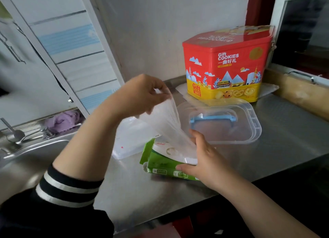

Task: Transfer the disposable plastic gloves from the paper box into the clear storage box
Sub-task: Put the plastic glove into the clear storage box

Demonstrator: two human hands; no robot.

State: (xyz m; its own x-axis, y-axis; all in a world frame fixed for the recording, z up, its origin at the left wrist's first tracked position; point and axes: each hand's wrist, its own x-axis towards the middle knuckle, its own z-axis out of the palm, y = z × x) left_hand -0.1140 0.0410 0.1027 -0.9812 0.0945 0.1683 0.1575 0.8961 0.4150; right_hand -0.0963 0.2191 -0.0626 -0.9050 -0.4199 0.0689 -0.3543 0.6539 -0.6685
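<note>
A green and white paper box (160,164) lies on the steel counter, its top opening facing up. My right hand (203,159) grips the box's near right end, thumb along its front side. My left hand (140,95) pinches a bunch of thin clear plastic gloves (165,125) and holds them stretched up out of the opening. A clear storage box (128,140) sits just behind the paper box, partly hidden by the gloves and my left forearm. To the right lies a clear lid (249,116) with a blue handle (213,120).
A red and yellow cookie tin (226,67) stands at the back of the steel counter (284,131). A sink (26,157) with a tap is on the left, with a purple cloth (64,120) behind it. A wooden ledge and a window are on the right.
</note>
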